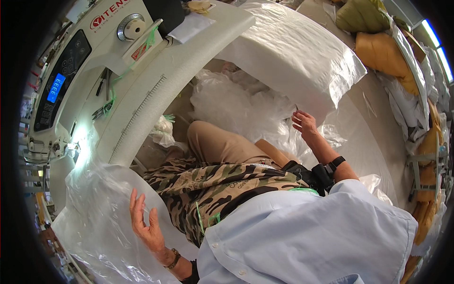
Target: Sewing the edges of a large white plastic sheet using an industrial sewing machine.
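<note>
My left hand (147, 228) is raised with its fingers apart, nothing in it, in front of a clear plastic sheet (97, 222). That sheet hangs from the lit needle area of a white sewing machine (101, 59). To the right, my right hand (306, 125) has its fingers stretched out beside the lower edge of a shiny white plastic sheet (293, 47). Whether its fingertips touch the plastic I cannot tell. A camouflage apron (189, 187) covers my lap. Crumpled clear plastic (231, 102) lies beyond my knees.
Dark-handled tools (103, 90) and green thread lie on the machine bed, by a printed ruler scale (137, 116). White paper (191, 27) sits at the far edge. Yellow-orange padded cloth (385, 57) and an olive bundle (362, 16) are piled at the far right.
</note>
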A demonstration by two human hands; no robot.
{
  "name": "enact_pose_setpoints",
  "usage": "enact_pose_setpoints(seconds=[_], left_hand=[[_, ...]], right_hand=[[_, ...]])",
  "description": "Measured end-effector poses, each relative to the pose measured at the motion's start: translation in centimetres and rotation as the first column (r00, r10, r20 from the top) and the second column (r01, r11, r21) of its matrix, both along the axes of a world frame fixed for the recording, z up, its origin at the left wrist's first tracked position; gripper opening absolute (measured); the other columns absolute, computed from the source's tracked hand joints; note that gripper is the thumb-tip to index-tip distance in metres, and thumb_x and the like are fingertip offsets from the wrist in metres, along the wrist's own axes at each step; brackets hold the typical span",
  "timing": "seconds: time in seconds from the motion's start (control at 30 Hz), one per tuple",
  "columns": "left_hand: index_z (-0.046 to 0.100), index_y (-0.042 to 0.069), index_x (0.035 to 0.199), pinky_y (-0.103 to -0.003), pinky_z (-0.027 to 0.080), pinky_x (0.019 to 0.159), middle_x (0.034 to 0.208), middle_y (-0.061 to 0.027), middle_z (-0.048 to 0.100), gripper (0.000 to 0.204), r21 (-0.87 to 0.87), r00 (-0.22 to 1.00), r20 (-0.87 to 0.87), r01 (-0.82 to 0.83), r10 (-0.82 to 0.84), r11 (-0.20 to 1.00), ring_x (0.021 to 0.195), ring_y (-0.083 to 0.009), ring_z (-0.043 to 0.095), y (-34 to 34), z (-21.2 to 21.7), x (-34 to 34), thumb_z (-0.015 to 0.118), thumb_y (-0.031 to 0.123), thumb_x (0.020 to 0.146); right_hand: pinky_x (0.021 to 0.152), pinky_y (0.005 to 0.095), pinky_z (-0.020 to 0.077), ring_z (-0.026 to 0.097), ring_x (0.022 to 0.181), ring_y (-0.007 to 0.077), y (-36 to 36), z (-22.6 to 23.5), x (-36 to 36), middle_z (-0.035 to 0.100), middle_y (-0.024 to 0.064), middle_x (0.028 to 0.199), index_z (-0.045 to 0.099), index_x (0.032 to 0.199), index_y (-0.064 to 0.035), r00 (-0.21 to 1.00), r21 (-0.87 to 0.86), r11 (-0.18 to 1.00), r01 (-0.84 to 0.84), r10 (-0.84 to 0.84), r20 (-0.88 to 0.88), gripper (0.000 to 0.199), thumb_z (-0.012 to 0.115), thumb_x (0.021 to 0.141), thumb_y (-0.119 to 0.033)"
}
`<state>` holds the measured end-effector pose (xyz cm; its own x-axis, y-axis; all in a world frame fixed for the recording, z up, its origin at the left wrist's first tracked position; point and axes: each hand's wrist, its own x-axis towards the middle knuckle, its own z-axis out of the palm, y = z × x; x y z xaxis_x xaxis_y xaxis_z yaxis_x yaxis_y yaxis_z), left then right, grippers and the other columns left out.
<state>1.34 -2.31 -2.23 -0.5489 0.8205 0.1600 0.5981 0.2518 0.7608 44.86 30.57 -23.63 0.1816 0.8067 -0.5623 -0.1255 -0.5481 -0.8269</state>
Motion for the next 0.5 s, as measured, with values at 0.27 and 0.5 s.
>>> enact_pose_setpoints(seconds=[0.27, 0.5], left_hand=[[0.058, -0.001, 0.128, -0.044, 0.044, 0.102, 0.144, -0.0175, 0.048, 0.038, -0.012, 1.000, -0.005, 0.009, -0.009, 1.000, 0.127, -0.0305, 0.051, 0.7, 0.2, 0.3, 0.060, 0.017, 0.095], [0.058, -0.001, 0.128, -0.044, 0.044, 0.103, 0.144, -0.0179, 0.049, 0.037, -0.032, 1.000, -0.005, 0.008, -0.008, 0.999, 0.127, -0.0302, 0.051, 0.6, 0.1, 0.4, 0.060, 0.017, 0.096]], right_hand=[[0.090, 0.0417, 0.0498, 0.059, 0.113, 0.0262, 1.9, -3.0, -0.3, 0.056, 0.0102, 0.133, 0.032, 0.150, -0.0092, 0.966, -0.012, 0.998, 0.065, -0.066, -0.250, 0.059, 0.054, 0.095, -0.013], [0.093, 0.0457, 0.0476, 0.058, 0.112, 0.0290, 3.9, -5.5, -0.2, 0.056, 0.0126, 0.129, 0.022, 0.152, -0.0114, 0.896, -0.110, 0.981, 0.160, -0.191, -0.401, 0.061, 0.049, 0.097, -0.009]])
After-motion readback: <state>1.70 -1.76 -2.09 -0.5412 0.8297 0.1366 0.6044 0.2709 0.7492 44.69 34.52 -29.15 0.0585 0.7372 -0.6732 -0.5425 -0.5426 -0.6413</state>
